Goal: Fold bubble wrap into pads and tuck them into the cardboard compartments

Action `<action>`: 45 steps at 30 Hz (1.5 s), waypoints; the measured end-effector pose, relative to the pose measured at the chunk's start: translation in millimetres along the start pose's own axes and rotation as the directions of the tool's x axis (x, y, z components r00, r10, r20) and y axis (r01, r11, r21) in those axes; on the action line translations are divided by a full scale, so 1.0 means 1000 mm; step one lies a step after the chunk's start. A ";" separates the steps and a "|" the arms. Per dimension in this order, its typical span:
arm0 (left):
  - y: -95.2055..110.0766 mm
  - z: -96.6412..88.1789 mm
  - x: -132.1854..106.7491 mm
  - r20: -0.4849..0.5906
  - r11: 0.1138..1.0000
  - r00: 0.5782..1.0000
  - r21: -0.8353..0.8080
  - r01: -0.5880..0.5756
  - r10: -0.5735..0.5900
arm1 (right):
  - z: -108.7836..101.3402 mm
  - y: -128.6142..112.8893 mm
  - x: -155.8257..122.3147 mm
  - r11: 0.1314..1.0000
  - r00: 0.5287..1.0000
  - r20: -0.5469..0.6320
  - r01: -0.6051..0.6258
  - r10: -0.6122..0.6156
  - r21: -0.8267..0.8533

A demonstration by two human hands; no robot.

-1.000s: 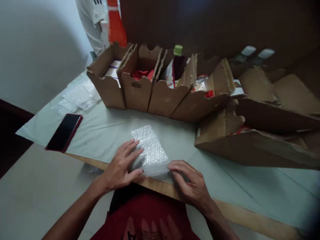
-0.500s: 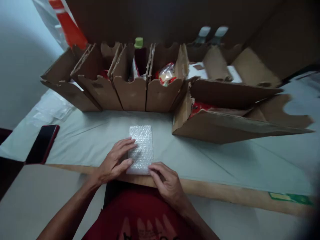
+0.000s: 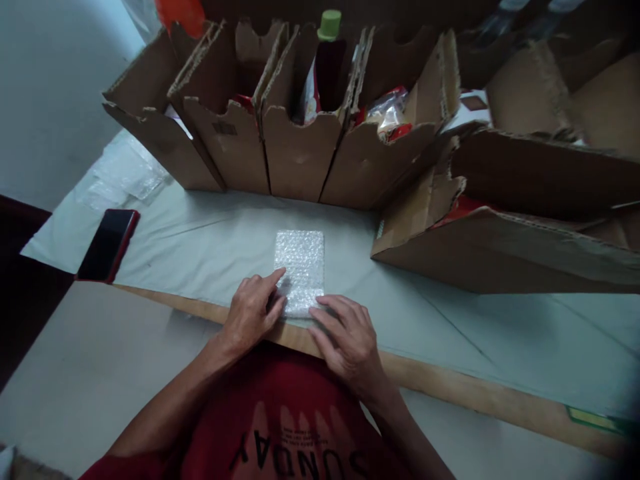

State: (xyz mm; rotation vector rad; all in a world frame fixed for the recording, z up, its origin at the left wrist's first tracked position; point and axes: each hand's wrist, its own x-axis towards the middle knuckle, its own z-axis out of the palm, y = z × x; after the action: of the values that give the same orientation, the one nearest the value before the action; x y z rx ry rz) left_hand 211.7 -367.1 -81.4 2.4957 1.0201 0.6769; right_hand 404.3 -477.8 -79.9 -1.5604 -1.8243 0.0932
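Observation:
A small bubble-wrap pouch (image 3: 301,265) lies flat on the pale table cover (image 3: 210,240), close to the near edge. My left hand (image 3: 253,312) rests at its near left corner, fingers curled, the forefinger pressing on the wrap. At the near right corner my right hand (image 3: 346,337) lies with its fingers stretched flat, the tips touching the pouch's lower edge. Neither hand lifts the pouch.
A row of open cardboard bins (image 3: 280,127) stands behind the pouch, holding red packets, a green-capped bottle (image 3: 329,53) and a bagged snack (image 3: 386,115). A larger tipped cardboard box (image 3: 505,220) lies at right. A red-cased phone (image 3: 107,245) and clear bags (image 3: 127,175) lie at left.
The camera has tilted down and closer. Both hands have slid toward the pouch's near edge, the left hand now covering less of the wrap.

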 end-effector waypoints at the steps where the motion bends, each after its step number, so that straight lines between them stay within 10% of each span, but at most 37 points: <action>1: 0.000 -0.002 -0.001 -0.007 1.000 1.000 0.002 -0.008 0.008 | 0.000 0.000 0.001 0.999 0.997 0.062 0.038 -0.037 -0.012; 9: 0.008 -0.023 -0.019 0.006 0.974 0.988 -0.170 -0.151 0.155 | 0.005 -0.002 0.013 0.993 0.997 0.082 -0.020 0.010 0.119; 17: -0.001 -0.005 -0.001 0.022 0.999 0.999 -0.014 0.032 -0.031 | -0.002 0.007 0.018 0.999 0.998 -0.034 -0.052 0.051 -0.010; 24: 0.001 -0.008 -0.003 -0.058 1.000 0.998 0.026 0.005 -0.004 | 0.003 0.012 0.022 0.989 0.980 0.196 0.068 -0.042 -0.129; 31: 0.003 -0.026 -0.011 0.079 0.984 0.985 -0.110 -0.141 0.150 | -0.008 0.006 0.019 0.999 0.975 0.223 -0.021 0.012 0.035; 39: -0.004 -0.009 0.009 0.029 0.997 0.999 0.077 0.026 -0.028 | -0.003 0.004 0.025 0.985 0.973 0.227 0.068 -0.030 -0.160; 43: 0.008 -0.019 -0.011 -0.106 0.937 0.958 -0.260 0.232 -0.267 | 0.005 0.010 0.032 0.996 0.982 0.188 0.020 -0.003 -0.086; 45: 0.019 -0.025 -0.023 -0.017 0.755 0.880 -0.523 0.397 -0.474 | 0.006 0.009 0.031 0.999 0.992 0.119 -0.045 0.046 -0.006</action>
State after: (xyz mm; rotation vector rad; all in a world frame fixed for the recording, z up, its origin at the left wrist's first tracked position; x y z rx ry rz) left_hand 194.0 -392.8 -58.1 1.6872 1.2328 0.8531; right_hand 407.8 -445.4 -73.8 -1.6299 -1.8815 0.2085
